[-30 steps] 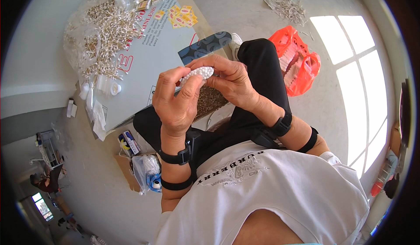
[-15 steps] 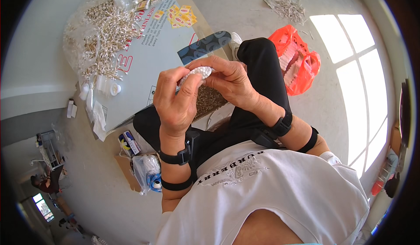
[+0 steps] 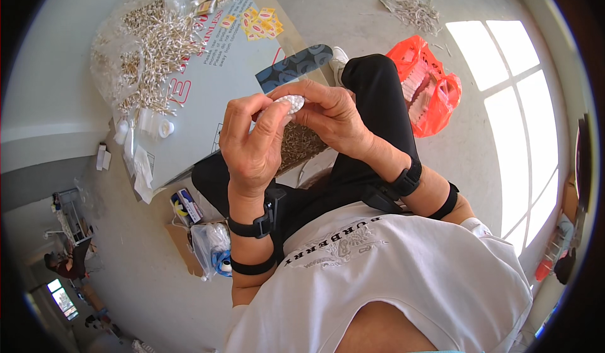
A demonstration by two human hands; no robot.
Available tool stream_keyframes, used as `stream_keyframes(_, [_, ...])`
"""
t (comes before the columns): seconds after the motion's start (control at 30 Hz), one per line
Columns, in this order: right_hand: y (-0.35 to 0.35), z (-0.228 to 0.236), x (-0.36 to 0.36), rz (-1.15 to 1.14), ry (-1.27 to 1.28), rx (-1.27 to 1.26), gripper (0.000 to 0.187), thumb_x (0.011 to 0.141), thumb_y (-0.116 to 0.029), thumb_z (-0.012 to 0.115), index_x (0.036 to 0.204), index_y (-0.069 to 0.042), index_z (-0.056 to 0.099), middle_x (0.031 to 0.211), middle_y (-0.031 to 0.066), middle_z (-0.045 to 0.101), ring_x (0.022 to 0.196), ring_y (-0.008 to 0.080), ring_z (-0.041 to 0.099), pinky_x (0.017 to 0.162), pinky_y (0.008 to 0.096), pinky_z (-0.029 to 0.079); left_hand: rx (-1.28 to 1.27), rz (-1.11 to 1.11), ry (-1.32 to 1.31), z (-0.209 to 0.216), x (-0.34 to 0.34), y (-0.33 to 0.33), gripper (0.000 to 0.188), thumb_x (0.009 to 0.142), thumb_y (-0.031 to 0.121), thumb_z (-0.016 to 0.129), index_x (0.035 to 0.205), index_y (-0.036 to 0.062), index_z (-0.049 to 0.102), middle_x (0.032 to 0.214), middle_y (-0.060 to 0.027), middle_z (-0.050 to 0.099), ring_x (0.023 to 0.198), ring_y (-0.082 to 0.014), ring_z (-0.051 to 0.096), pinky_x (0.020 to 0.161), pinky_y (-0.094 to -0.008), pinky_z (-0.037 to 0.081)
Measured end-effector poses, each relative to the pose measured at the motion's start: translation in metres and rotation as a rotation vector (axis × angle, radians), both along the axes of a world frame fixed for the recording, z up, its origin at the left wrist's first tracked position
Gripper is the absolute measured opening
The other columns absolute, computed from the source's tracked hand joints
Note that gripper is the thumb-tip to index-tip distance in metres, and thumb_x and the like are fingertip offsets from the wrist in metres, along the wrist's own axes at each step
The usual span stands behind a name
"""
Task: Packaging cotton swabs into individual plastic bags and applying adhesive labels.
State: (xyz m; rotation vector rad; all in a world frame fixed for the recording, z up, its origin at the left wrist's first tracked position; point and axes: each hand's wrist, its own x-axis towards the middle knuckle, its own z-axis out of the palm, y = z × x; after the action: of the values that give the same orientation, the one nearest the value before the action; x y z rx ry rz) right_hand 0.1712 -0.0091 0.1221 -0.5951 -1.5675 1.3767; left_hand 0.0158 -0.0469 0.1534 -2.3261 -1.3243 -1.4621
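Observation:
Between my two hands is a round bundle of cotton swabs, its white tips facing up toward me. My left hand pinches its left side, the thumb lying over the tips. Curled around the far and right sides are the fingers of my right hand, also closed on it. The sticks below the tips are hidden by my hands. Just beneath my hands, a container of loose brown-looking swabs shows in part. A large heap of loose cotton swabs spills from a clear plastic bag on the table.
The table has a printed pale covering. Small yellow-and-white packets lie at its far side, near a dark patterned piece. A red plastic bag stands on the floor at right. An open carton sits at lower left.
My left thumb has slid further across the swab tips and covers more of them. The left hand has shifted slightly; my right hand stays nearly still.

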Motion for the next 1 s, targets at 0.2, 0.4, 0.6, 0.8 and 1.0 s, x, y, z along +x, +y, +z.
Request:
stream_keyframes(0.2, [0.000, 0.001, -0.001, 0.011, 0.036, -0.011, 0.028, 0.086, 0.006, 0.061, 0.113, -0.001, 0.062, 0.097, 0.0063, 0.063, 0.085, 0.0098, 0.059, 0.075, 0.0255, 0.050, -0.063, -0.005, 0.001, 0.001, 0.000, -0.001, 0.031, 0.069, -0.002, 0.075, 0.099, 0.0068, 0.069, 0.088, -0.0070, 0.057, 0.077, -0.0225, 0.057, 0.060, -0.0307, 0.047])
stream_keyframes(0.4, [0.001, 0.000, 0.001, -0.007, 0.044, -0.002, 0.032, 0.084, 0.010, 0.057, 0.114, 0.001, 0.061, 0.102, 0.0082, 0.063, 0.092, 0.0124, 0.060, 0.081, 0.0273, 0.051, -0.101, -0.013, -0.129, 0.006, 0.005, 0.001, 0.034, 0.069, 0.007, 0.079, 0.100, 0.0039, 0.067, 0.091, -0.0092, 0.060, 0.080, -0.0262, 0.058, 0.068, -0.0344, 0.049])
stream_keyframes(0.6, [0.001, -0.003, 0.000, 0.055, 0.120, -0.096, 0.034, 0.084, 0.010, 0.058, 0.117, 0.002, 0.060, 0.108, 0.0103, 0.062, 0.098, 0.0151, 0.060, 0.086, 0.0290, 0.051, -0.154, -0.014, -0.148, 0.009, 0.009, 0.004, 0.035, 0.066, 0.009, 0.081, 0.097, 0.0026, 0.066, 0.091, -0.0089, 0.060, 0.082, -0.0260, 0.058, 0.071, -0.0343, 0.049])
stream_keyframes(0.8, [0.003, -0.004, 0.002, 0.064, 0.102, -0.069, 0.034, 0.084, 0.007, 0.061, 0.117, 0.002, 0.060, 0.108, 0.0105, 0.062, 0.098, 0.0154, 0.060, 0.086, 0.0290, 0.051, -0.192, -0.011, -0.172, 0.010, 0.014, 0.005, 0.033, 0.064, 0.007, 0.082, 0.092, 0.0031, 0.065, 0.089, -0.0073, 0.059, 0.081, -0.0249, 0.057, 0.070, -0.0343, 0.048])
stream_keyframes(1.0, [0.004, -0.006, 0.001, 0.063, 0.098, -0.055, 0.034, 0.084, 0.005, 0.064, 0.117, 0.001, 0.062, 0.103, 0.0077, 0.063, 0.089, 0.0113, 0.059, 0.080, 0.0260, 0.051, -0.218, -0.028, -0.211, 0.010, 0.013, 0.004, 0.032, 0.065, 0.008, 0.082, 0.090, 0.0033, 0.064, 0.087, -0.0070, 0.059, 0.079, -0.0243, 0.057, 0.069, -0.0337, 0.048])
